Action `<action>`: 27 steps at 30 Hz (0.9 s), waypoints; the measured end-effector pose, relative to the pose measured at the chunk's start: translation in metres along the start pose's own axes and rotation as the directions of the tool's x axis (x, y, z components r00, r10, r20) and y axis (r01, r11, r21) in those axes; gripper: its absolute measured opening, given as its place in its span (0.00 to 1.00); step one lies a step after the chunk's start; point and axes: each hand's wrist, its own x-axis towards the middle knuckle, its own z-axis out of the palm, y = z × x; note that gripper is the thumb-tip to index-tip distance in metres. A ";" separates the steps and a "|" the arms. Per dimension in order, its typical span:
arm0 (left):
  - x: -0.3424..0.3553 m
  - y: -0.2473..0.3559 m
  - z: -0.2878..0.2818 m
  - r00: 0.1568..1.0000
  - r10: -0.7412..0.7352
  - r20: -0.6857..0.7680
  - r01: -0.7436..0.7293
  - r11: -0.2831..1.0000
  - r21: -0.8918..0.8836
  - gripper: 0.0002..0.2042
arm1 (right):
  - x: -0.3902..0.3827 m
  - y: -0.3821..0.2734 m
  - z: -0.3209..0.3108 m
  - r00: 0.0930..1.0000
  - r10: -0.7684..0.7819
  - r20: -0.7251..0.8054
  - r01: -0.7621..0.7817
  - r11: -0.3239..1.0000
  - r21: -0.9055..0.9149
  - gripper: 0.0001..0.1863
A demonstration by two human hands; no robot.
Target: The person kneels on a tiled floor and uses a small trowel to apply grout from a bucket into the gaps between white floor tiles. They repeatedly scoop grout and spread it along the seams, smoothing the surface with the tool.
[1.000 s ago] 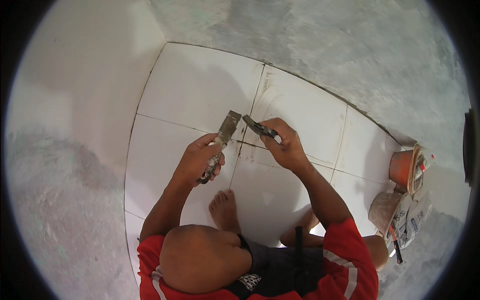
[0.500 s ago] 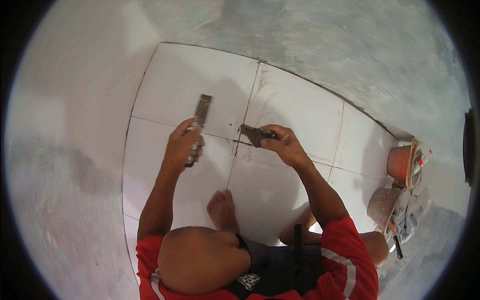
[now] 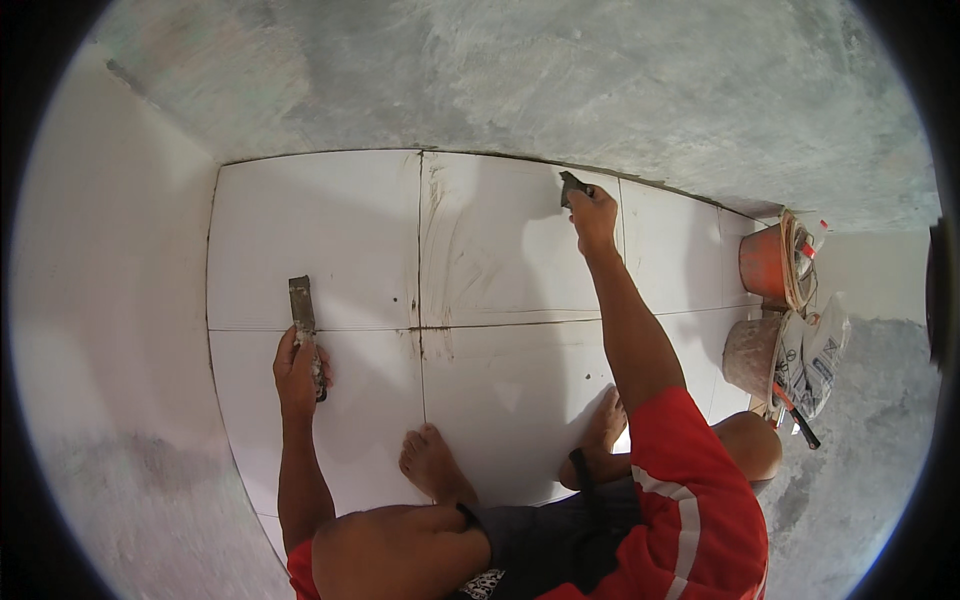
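Closed round its mortar-crusted handle, my left hand (image 3: 295,372) holds a narrow putty knife (image 3: 301,300) above the tiles on the left, blade pointing away from me. My right hand (image 3: 595,215) is stretched far forward, gripping a dark, wide-bladed scraper (image 3: 571,187) near the foot of the far wall. Whether its blade touches the tile I cannot tell. Beneath both hands are large white floor tiles (image 3: 505,400) with thin dark joints. Brown grout smears (image 3: 437,215) mark the tile right of the middle joint, and dark residue lies where the joints cross.
A grey plastered wall (image 3: 500,80) borders the tiles at the far side. On the right stand an orange bucket (image 3: 762,258) and a greyish bucket (image 3: 750,355), beside a plastic bag (image 3: 826,350) and an orange-and-black tool handle (image 3: 798,417). My bare foot (image 3: 435,465) rests near the middle joint.
My right hand has moved from the joint crossing out toward the far wall with the scraper. My left hand, still holding the putty knife, has shifted left and nearer. The view has turned.
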 end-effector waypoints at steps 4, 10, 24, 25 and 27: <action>0.002 -0.004 -0.001 1.000 -0.003 -0.002 0.003 1.000 -0.006 0.20 | 0.035 -0.008 0.032 0.955 -0.271 -0.123 0.159 0.813 -0.560 0.15; 0.004 -0.004 0.002 1.000 0.001 -0.024 0.000 1.000 0.024 0.20 | 0.017 -0.018 0.104 0.919 -0.385 0.080 0.335 0.662 -0.670 0.13; 0.004 -0.004 0.004 0.999 0.011 -0.052 -0.008 0.998 0.060 0.19 | 0.048 0.009 0.062 0.970 -0.241 0.021 0.220 0.842 -0.492 0.17; 0.004 -0.004 0.005 0.998 0.006 -0.062 -0.003 0.999 0.054 0.18 | 0.029 0.002 0.096 0.943 -0.327 0.061 0.309 0.795 -0.521 0.14; 0.004 -0.003 0.006 0.997 -0.006 -0.073 0.011 0.997 0.070 0.18 | -0.011 -0.018 0.152 0.855 -0.507 0.111 0.512 0.789 -0.339 0.11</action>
